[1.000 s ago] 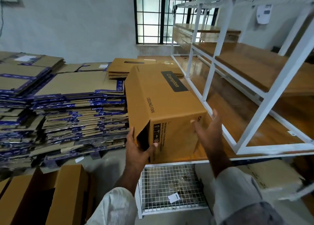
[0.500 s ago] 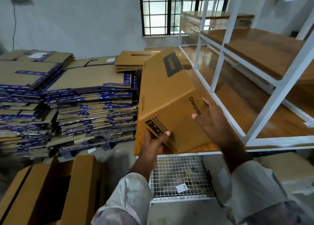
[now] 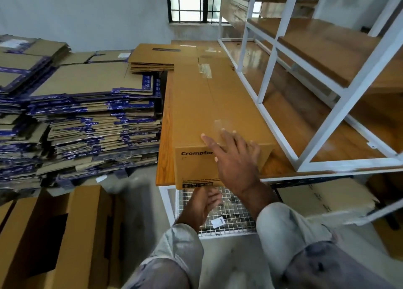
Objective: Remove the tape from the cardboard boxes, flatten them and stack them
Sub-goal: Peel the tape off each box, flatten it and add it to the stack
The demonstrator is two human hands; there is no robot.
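The Crompton cardboard box (image 3: 218,105) lies lengthwise on the wooden shelf (image 3: 165,136), left hand (image 3: 202,203) gripping its near bottom edge, right hand (image 3: 234,155) spread flat, fingers reaching the clear tape (image 3: 221,125), probably to peel next.

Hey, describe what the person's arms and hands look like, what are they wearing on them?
Both hands are bare: no gloves, rings or watch show on the left hand or the right hand. Each forearm goes into a loose, pale grey-white long sleeve, the left sleeve and the right sleeve, both creased and faintly smudged with darker marks, with the cuffs ending short of the wrists.
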